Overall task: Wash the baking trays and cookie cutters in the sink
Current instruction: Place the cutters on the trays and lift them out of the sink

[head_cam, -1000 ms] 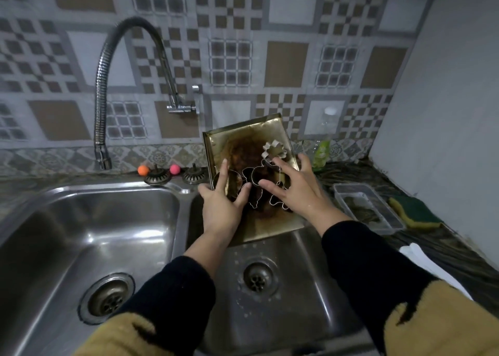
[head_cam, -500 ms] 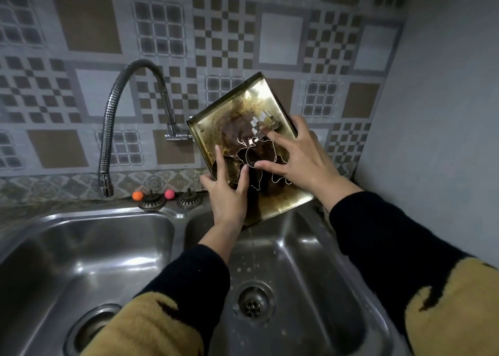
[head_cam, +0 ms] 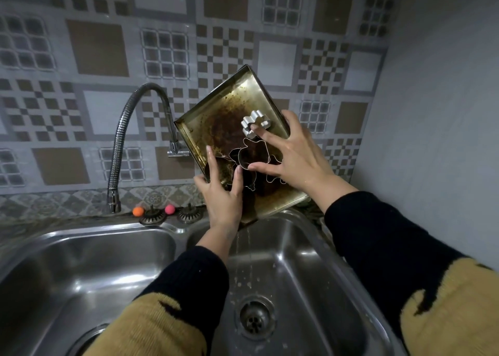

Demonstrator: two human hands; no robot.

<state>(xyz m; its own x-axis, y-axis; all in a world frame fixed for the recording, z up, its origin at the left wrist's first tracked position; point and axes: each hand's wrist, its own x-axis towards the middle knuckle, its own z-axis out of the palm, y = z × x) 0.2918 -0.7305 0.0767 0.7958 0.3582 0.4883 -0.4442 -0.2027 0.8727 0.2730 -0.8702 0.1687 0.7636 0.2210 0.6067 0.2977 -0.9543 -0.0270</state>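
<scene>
A gold baking tray, burnt brown in the middle, is held steeply tilted above the right sink basin. Water trickles off its lowest corner. Several metal cookie cutters lie against its face: a flower cutter high up, thin outline cutters in the middle and a round cutter lower left. My left hand holds the tray's lower left edge, its fingers straight across the round cutter. My right hand presses the flower cutter and the outline cutters against the tray with spread fingers.
A flexible faucet arches over the left basin. Two strainer plugs with an orange ball and a pink ball sit on the rim behind. The right basin's drain is open. A grey wall closes the right side.
Both hands have lifted the tray off the basin and tipped it steeply. The cutters stay pinned under my fingers, and water now runs off the tray's lower corner.
</scene>
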